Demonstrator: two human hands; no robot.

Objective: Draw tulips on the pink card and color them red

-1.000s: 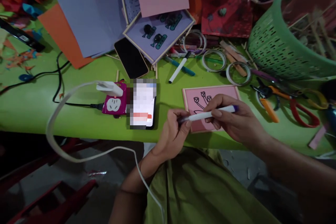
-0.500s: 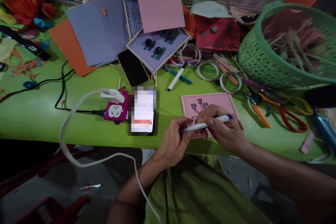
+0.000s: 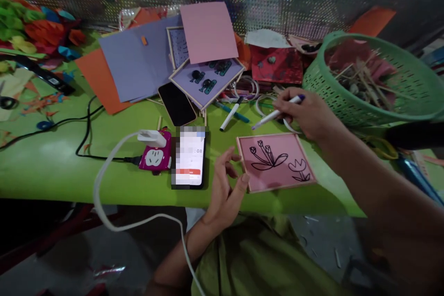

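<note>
Nearest, an olive-green cloth garment (image 3: 263,259) covers the person's lap, and a thick white cable (image 3: 151,218) hangs in a loop past the table edge; the left hand (image 3: 225,192) has thumb and fingers apart, gripping nothing, at the left side of a pink rectangular card (image 3: 277,173) with black-outlined flowers and a pale narrow frame (image 3: 282,186); whether it touches that frame I cannot tell; the card lies flat on a glossy lime-green tabletop (image 3: 138,190); to its left lies a lit, partly blurred phone (image 3: 189,159), near a magenta socket block (image 3: 154,157) bearing a white charger (image 3: 152,138); beyond the card's far edge, the right hand (image 3: 296,111) clamps a slim white marker (image 3: 272,116), purple at both ends, between thumb and fingers, slanting down leftward; farther back, a black-ended white pen (image 3: 229,117) lies across a teal pen (image 3: 242,117); a perforated green plastic basket (image 3: 322,83) stands at the right; behind rises a silvery mesh-patterned wall (image 3: 274,0)
</note>
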